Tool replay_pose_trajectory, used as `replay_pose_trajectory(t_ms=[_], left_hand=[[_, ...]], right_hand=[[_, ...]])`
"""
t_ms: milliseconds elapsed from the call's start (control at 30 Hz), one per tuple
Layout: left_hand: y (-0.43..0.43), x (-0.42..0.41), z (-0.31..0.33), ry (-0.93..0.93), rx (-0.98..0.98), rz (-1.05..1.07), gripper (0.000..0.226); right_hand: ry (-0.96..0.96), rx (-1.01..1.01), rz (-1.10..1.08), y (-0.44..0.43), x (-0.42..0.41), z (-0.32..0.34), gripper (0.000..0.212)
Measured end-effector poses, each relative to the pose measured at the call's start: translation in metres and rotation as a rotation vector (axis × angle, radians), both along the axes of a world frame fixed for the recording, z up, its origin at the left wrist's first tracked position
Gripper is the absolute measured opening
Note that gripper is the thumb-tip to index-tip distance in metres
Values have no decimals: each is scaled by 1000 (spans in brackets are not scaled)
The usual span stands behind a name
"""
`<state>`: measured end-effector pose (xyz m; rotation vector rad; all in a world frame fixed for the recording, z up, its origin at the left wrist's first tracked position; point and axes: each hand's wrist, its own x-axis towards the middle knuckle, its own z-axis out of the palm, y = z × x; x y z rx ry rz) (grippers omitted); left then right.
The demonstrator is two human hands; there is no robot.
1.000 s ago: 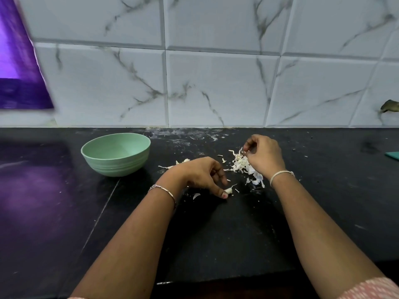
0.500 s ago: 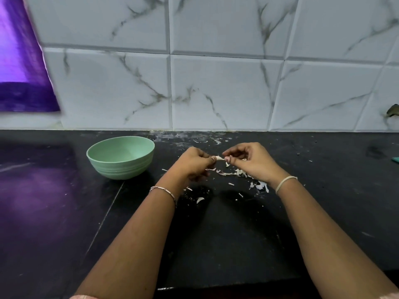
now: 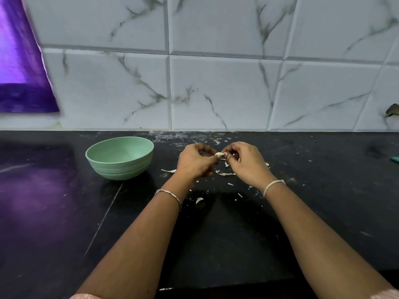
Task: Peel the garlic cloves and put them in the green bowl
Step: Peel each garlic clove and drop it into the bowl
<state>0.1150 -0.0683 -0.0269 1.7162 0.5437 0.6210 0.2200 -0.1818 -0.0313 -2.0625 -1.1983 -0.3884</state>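
Observation:
A small pale garlic clove [image 3: 219,154] is pinched between the fingertips of both hands, a little above the black counter. My left hand [image 3: 195,161] grips its left end. Fingers of my right hand [image 3: 246,162] close on its right end. The green bowl [image 3: 120,159] stands on the counter to the left of my left hand, upright, and looks empty inside. White garlic skins [image 3: 226,174] lie scattered on the counter under and around my hands.
The black counter [image 3: 216,234] runs to a white marble-tile wall [image 3: 216,87] at the back. A purple cloth [image 3: 19,67] hangs at the upper left. A teal object [image 3: 395,159] shows at the right edge.
My left hand picked the clove up from the counter and lifted it. My right hand left the heap of skins and came in to pinch the clove's other end.

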Motion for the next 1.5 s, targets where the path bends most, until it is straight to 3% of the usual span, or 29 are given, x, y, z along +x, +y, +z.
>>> replay_pose_trajectory(t_ms=[433, 1133, 1500], left_hand=[[-3, 1, -2, 4, 228, 36, 9], [12, 0, -8, -52, 156, -118, 15], [23, -3, -8, -48, 106, -236, 7]], right_hand=[[-171, -57, -160, 3, -11, 3, 15], [48, -28, -124, 7, -8, -1, 17], [138, -37, -82, 8, -7, -4, 17]])
